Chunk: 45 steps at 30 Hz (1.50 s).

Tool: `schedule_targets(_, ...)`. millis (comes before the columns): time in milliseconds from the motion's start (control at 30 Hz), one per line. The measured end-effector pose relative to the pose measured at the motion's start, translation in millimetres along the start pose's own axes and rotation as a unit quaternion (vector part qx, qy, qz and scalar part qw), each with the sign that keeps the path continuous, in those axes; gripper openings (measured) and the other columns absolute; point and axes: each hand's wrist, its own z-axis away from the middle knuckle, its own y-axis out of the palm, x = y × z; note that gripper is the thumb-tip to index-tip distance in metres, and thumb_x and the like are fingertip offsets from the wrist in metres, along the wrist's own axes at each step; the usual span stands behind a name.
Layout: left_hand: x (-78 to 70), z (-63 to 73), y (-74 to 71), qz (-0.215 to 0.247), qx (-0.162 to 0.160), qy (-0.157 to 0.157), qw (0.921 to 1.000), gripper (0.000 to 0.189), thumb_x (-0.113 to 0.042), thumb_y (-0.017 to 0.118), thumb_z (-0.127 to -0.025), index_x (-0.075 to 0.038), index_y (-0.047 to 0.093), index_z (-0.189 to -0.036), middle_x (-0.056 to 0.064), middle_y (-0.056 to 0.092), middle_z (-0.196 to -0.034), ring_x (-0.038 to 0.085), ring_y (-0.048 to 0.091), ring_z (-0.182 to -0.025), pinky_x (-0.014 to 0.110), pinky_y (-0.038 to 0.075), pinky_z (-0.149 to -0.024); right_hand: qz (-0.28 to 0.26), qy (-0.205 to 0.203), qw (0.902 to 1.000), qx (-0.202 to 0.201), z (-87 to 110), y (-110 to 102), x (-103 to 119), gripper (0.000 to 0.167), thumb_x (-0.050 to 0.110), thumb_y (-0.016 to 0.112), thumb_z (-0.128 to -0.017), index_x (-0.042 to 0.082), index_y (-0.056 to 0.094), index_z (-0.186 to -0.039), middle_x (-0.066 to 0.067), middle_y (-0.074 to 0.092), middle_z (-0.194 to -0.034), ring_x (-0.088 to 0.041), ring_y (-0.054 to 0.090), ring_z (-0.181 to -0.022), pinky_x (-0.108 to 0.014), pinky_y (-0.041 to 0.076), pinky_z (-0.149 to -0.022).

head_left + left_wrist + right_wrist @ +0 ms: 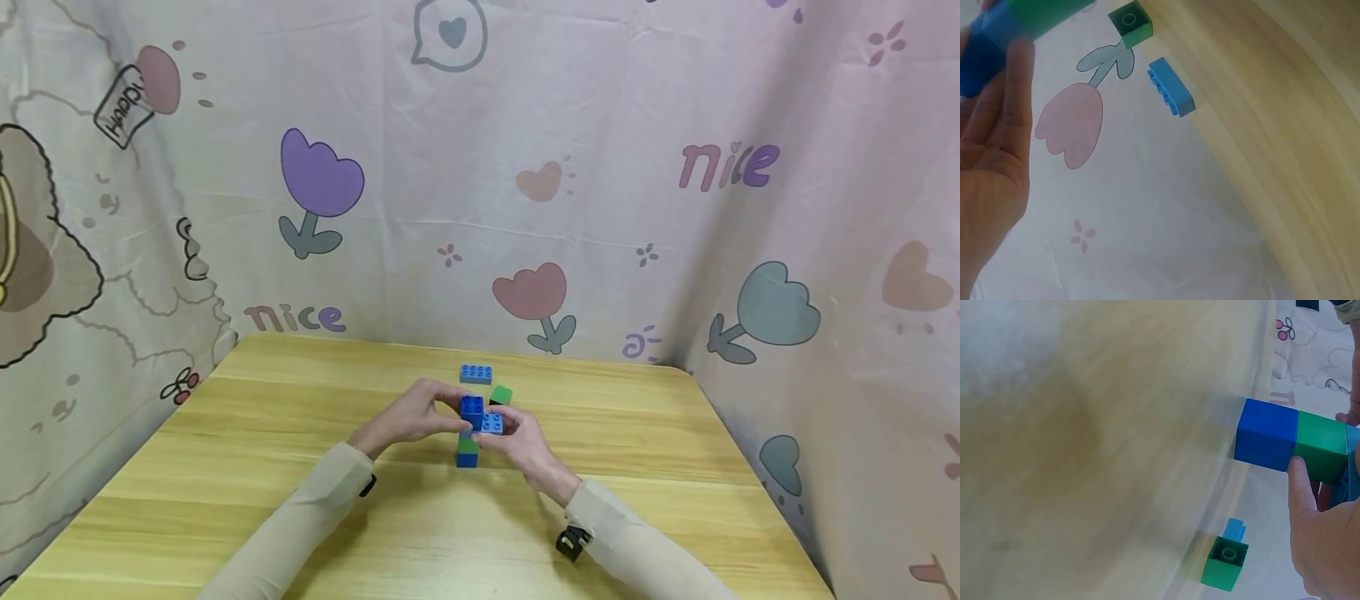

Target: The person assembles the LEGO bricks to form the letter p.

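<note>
A small tower of building bricks stands between the two hands in the head view. Its lowest brick is dark blue, with a green brick on it. Above that, a light blue brick juts out to the right. At the top is another dark blue brick. My left hand pinches this top brick between thumb and fingers. From the right side, my right hand grips the light blue brick, and one fingertip touches the green brick in the right wrist view.
Behind the tower, a loose light blue brick lies studs up on the wooden table. Closer to the right hand, a loose green brick lies on its side, its hollow underside showing. A printed curtain hangs behind the table.
</note>
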Motion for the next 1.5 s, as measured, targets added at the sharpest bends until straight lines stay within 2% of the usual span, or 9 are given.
schedule_targets(133, 0.0, 0.6, -0.3, 0.003, 0.004, 0.000, 1.0000, 0.032, -0.032, 0.077, -0.085, -0.022, 0.072, -0.116, -0.005, 0.073, -0.106, 0.016, 0.066, -0.101, 0.060, 0.045, -0.100, -0.001, -0.001, 1.0000, 0.000, 0.6, 0, 0, 0.053, 0.012, 0.078, -0.084, 0.006, 0.058, -0.133, -0.011, 0.065, -0.115, -0.016, 0.064, -0.097, -0.033, 0.058, -0.086)
schedule_targets(300, 4.2, 2.9, 2.1, 0.014, -0.001, 0.012, 0.9998, 0.035, -0.031, 0.076, -0.086, -0.020, 0.070, -0.118, -0.004, 0.072, -0.105, 0.017, 0.065, -0.097, 0.039, 0.057, -0.086, 0.000, 0.001, 1.0000, 0.003, 0.0, 1, -1, 0.054, 0.015, 0.078, -0.084, 0.008, 0.058, -0.133, -0.012, 0.065, -0.115, -0.016, 0.064, -0.098, -0.033, 0.057, -0.086)
schedule_targets(367, 6.3, 3.7, 3.7, 0.022, -0.004, 0.019, 0.9996, 0.036, -0.030, 0.076, -0.087, -0.019, 0.069, -0.120, -0.003, 0.071, -0.103, 0.018, 0.064, -0.096, 0.030, 0.059, -0.079, 0.000, 0.003, 1.0000, 0.003, -0.9, 1, -2, 0.054, 0.016, 0.079, -0.084, 0.009, 0.058, -0.133, -0.012, 0.065, -0.115, -0.017, 0.064, -0.098, -0.032, 0.057, -0.087)
schedule_targets(433, 8.7, 3.3, 5.6, 0.024, -0.006, 0.033, 0.9992, 0.036, -0.029, 0.075, -0.088, -0.018, 0.067, -0.121, -0.001, 0.071, -0.103, 0.018, 0.065, -0.095, 0.026, 0.058, -0.078, -0.001, 0.005, 1.0000, 0.002, -1.9, 1, -2, 0.053, 0.016, 0.079, -0.083, 0.010, 0.059, -0.132, -0.012, 0.065, -0.115, -0.017, 0.064, -0.098, -0.032, 0.057, -0.087)
schedule_targets(567, 11.7, 1.6, 7.7, 0.038, -0.011, 0.052, 0.9979, 0.035, -0.027, 0.073, -0.089, -0.016, 0.066, -0.122, 0.000, 0.072, -0.105, 0.017, 0.066, -0.095, 0.029, 0.058, -0.081, -0.006, 0.006, 1.0000, -0.004, -4.5, 2, -4, 0.053, 0.016, 0.079, -0.083, 0.010, 0.059, -0.132, -0.013, 0.065, -0.115, -0.018, 0.065, -0.100, -0.032, 0.057, -0.087)
schedule_targets(833, 18.5, 2.7, 13.6, 0.057, -0.021, 0.058, 0.9965, 0.045, -0.021, 0.075, -0.088, -0.013, 0.059, -0.130, 0.006, 0.071, -0.114, 0.020, 0.069, -0.098, 0.031, 0.058, -0.085, -0.005, 0.000, 1.0000, -0.003, -7.7, 3, -4, 0.053, 0.014, 0.078, -0.083, 0.009, 0.059, -0.132, -0.013, 0.066, -0.117, -0.019, 0.065, -0.101, -0.034, 0.057, -0.089)
schedule_targets(1067, 19.3, 0.0, 15.9, 0.074, -0.029, 0.028, 0.9964, 0.049, -0.016, 0.075, -0.087, -0.013, 0.056, -0.132, 0.009, 0.069, -0.117, 0.023, 0.068, -0.103, 0.035, 0.057, -0.090, 0.005, 0.011, 0.9999, -0.002, -12.1, 0, -2, 0.054, 0.015, 0.080, -0.082, 0.013, 0.059, -0.132, -0.012, 0.064, -0.119, -0.020, 0.064, -0.105, -0.035, 0.056, -0.091)
schedule_targets(1233, 23.4, -0.4, 20.1, 0.074, -0.044, 0.026, 0.9959, 0.051, -0.022, 0.075, -0.087, -0.015, 0.056, -0.134, 0.008, 0.070, -0.117, 0.022, 0.069, -0.102, 0.034, 0.058, -0.088, 0.011, 0.002, 0.9998, 0.017, -14.2, -4, -1, 0.055, 0.012, 0.078, -0.083, 0.012, 0.058, -0.134, -0.012, 0.064, -0.121, -0.021, 0.064, -0.107, -0.035, 0.055, -0.094)
schedule_targets(1500, 22.3, -1.4, 23.7, 0.072, -0.059, 0.001, 0.9957, 0.053, -0.024, 0.078, -0.085, -0.020, 0.056, -0.134, 0.007, 0.070, -0.116, 0.019, 0.069, -0.100, 0.035, 0.058, -0.088, 0.011, -0.003, 0.9992, 0.039, -15.9, -9, -1, 0.058, 0.010, 0.076, -0.084, 0.008, 0.053, -0.137, -0.016, 0.062, -0.128, -0.024, 0.062, -0.113, -0.036, 0.053, -0.097)
